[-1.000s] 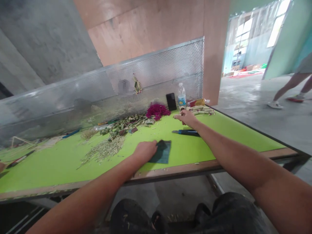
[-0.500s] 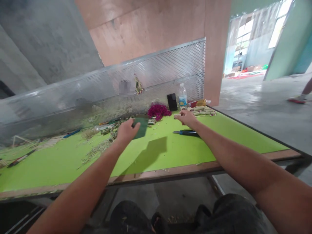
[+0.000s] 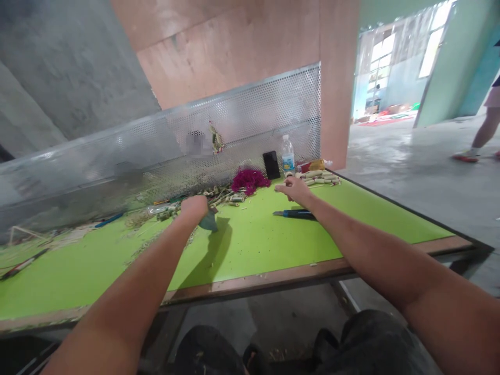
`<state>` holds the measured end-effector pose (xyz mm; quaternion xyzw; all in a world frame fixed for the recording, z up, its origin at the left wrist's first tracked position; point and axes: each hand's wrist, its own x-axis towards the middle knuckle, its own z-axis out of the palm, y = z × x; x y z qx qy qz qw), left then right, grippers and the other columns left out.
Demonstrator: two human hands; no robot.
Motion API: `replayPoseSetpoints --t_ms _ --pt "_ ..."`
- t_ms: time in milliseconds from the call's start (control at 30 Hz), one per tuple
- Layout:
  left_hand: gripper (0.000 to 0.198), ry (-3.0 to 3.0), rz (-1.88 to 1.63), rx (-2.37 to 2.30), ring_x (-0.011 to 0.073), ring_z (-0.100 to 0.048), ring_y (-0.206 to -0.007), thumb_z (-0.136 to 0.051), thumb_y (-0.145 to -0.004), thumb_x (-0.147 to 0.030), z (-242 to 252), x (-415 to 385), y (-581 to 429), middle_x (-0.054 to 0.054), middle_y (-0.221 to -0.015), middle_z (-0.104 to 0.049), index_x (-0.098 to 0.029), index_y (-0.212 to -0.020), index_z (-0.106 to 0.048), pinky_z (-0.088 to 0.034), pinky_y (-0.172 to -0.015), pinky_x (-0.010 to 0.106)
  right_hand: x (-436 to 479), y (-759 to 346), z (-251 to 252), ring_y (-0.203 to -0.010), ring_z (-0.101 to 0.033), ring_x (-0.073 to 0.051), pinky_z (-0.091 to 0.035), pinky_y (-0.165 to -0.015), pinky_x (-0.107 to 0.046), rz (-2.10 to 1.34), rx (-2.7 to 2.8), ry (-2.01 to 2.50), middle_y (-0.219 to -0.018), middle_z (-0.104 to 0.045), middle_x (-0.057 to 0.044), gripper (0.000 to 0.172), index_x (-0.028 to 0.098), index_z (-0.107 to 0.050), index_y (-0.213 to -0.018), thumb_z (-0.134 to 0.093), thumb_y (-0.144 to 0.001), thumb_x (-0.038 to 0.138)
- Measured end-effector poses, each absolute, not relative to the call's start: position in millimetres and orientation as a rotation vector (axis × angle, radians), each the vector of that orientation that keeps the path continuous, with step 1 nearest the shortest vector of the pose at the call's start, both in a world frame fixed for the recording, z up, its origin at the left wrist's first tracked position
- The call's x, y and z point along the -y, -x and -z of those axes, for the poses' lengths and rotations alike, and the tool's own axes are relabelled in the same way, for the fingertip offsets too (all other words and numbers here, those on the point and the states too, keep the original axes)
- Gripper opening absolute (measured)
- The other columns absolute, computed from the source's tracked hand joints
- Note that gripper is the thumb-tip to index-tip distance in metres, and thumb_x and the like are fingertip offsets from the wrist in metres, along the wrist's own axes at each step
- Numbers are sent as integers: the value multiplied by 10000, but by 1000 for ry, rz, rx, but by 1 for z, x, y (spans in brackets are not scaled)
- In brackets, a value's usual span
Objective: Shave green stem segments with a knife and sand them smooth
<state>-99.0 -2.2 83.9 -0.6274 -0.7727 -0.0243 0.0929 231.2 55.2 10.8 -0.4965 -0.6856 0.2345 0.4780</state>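
A: Head cam. What's the L hand (image 3: 194, 207) got?

B: Closed, raised off the green-topped tbl (image 3: 273, 250), w/ a dark green sheet (image 3: 208, 221) gripped & hanging below it. Thin & flat, w/ its shadow on the tbl. Hand hides part of it, so material's hard to tell.

A: R hand (image 3: 295, 188)?

B: Nothing visible in it, fingers loosely half-curled, just beside a blue-&-black utility knife (image 3: 294, 214). Can't tell if they touch the tbl.

A: Rest of the tbl?

B: Smooth lime top, wood edge. Past the L hand, a scatter of chopped fibrous stem pieces (image 3: 226, 198), partly hidden by the forearm. Then a fluffy magenta bunch (image 3: 250, 180), black phone (image 3: 271, 164) upright against a perforated metal sheet (image 3: 250, 125), plastic water bottle (image 3: 288, 154), pale stem sections (image 3: 318, 178).

A: Unclear bits?

B: Blurred patch (image 3: 195, 143) on the metal, can't make it out. Another person's legs (image 3: 482, 130) far R on the concrete floor (image 3: 410, 208), cut off by the frame.
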Motion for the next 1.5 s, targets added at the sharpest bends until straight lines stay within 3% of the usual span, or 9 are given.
replayPoseSetpoints --t_ms 200,300,400,500,633,833,1033,1300,1500 --pt "255 2055 259 1978 235 -640 -785 -435 -875 -323 -74 34 54 100 -906 -686 -199 -958 -642 -472 -664 299 -42 -225 -17 -451 -447 -81 -368 -441 -209 -637 1686 1057 -553 -517 37 347 193 -532 -752 -674 -735 509" --pt "239 2461 86 1711 247 -629 -799 -546 -829 -399 -40 56 9 92 -878 -681 -197 -870 -666 -454 -670 304 -39 -227 -18 -432 -353 -70 -296 -410 -206 -735 1646 946 -511 -473 57 349 192 -532 -735 -690 -690 500" --pt "401 2865 152 1570 234 -632 -789 -621 -760 -557 -25 67 -12 79 -886 -689 -197 -928 -676 -447 -660 281 -37 -227 -16 -407 -306 -68 -239 -390 -213 -889 1664 844 -480 -438 67 328 190 -535 -733 -687 -667 473" --pt "338 3064 313 1429 203 -634 -889 -513 -870 -467 -33 54 -2 51 -1008 -695 -233 -1050 -677 -451 -752 260 -37 -224 -14 -397 -290 -72 -229 -388 -217 -1069 1684 719 -480 -394 77 277 201 -531 -744 -635 -708 455" --pt "381 3024 279 1439 214 -569 -1108 -632 -797 -380 -42 15 28 66 -1203 -629 -221 -1142 -658 -395 -972 276 -34 -218 -12 -387 -244 -75 -199 -386 -222 -1174 1703 699 -472 -339 92 257 213 -504 -739 -595 -745 453" --pt "527 3233 229 1376 221 -373 -1341 -686 -786 -368 -9 -8 45 51 -1449 -435 -257 -1290 -578 -245 -1122 301 -17 -195 -9 -558 -452 -106 -326 -523 -226 -674 2072 961 -607 -552 18 286 167 -595 -695 -630 -727 449" --pt "566 3275 288 1223 241 -351 -1355 -703 -776 -382 10 -18 50 76 -1459 -414 -226 -1301 -564 -232 -1131 310 4 -164 -1 -604 -499 -132 -284 -526 -239 -262 2330 1144 -656 -607 -12 361 178 -654 -761 -596 -766 534" --pt "666 3293 164 943 308 -320 -1364 -707 -762 -471 10 -28 49 107 -1467 -386 -199 -1340 -518 -224 -1147 391 21 -153 2 -838 -643 -214 -375 -662 -267 106 2636 1255 -1047 -715 -37 456 308 -614 -1227 -422 -877 526" --pt "741 3265 -72 1132 344 -254 -1394 -712 -714 -558 5 -29 47 86 -1534 -277 -228 -1347 -515 -220 -1147 417 29 -146 1 -860 -662 -251 -413 -705 -302 264 2767 1275 -1025 -719 -87 560 269 -606 -1233 -274 -923 596"
